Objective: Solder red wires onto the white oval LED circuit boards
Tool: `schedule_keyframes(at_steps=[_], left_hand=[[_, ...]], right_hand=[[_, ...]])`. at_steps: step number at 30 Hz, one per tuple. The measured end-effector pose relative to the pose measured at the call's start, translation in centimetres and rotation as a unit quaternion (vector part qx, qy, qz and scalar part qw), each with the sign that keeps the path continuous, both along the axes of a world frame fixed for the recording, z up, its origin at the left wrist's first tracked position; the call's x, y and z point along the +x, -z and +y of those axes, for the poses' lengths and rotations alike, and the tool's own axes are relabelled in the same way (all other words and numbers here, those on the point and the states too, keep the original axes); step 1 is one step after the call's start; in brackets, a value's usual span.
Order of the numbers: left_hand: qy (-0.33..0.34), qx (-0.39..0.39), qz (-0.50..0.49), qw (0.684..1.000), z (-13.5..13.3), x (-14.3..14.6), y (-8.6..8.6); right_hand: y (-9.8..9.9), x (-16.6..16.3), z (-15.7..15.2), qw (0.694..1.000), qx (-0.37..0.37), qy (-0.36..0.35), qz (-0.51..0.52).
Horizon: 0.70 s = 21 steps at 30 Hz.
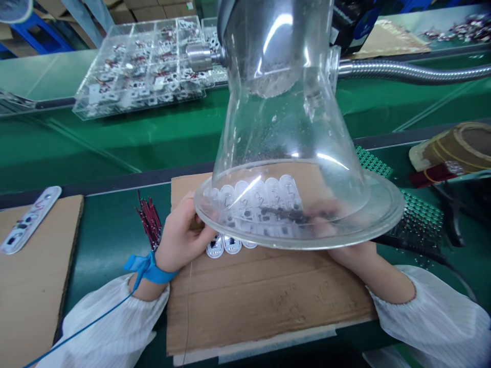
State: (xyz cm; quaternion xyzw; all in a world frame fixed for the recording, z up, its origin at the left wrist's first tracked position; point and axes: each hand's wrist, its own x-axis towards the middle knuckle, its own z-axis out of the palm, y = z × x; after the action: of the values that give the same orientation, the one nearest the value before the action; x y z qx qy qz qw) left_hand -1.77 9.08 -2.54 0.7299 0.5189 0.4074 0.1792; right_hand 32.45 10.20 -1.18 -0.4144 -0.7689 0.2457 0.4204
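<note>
A row of several white oblong LED modules point(253, 204) lies on a brown cardboard sheet point(264, 301). A clear plastic fume hood point(291, 153) hangs over them, and I see them through it. My left hand point(184, 235) rests at the left end of the row, fingers curled against the modules. My right hand point(337, 230) sits under the hood's rim and seems to hold a dark thin tool point(284, 213) over the modules; its fingers are blurred behind the plastic. A blue wrist strap point(148, 268) circles my left wrist.
A bundle of red wires point(149, 220) lies left of the cardboard. A single long module point(28, 220) rests on another cardboard at far left. A clear compartment tray point(146, 61) of parts stands beyond the green belt. A flexible metal hose point(414, 71) and tape rolls point(456, 148) are at right.
</note>
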Motion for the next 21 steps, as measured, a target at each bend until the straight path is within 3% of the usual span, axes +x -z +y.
schedule_keyframes(at_steps=[13, 18, 21], left_hand=[[-0.022, 0.048, 0.006, 0.999, 0.2, 0.1, -0.4], [-0.027, 0.064, 0.02, 0.997, 0.4, 0.0, -0.4], [-0.034, 0.084, 0.011, 0.996, 0.4, 0.0, -0.5]], right_hand=[[0.9, 0.5, -0.1, 0.999, -0.031, 0.015, 0.001], [1.3, 0.8, -0.3, 0.998, -0.023, 0.02, 0.058], [0.4, 0.9, -0.7, 0.996, -0.005, 0.034, 0.084]])
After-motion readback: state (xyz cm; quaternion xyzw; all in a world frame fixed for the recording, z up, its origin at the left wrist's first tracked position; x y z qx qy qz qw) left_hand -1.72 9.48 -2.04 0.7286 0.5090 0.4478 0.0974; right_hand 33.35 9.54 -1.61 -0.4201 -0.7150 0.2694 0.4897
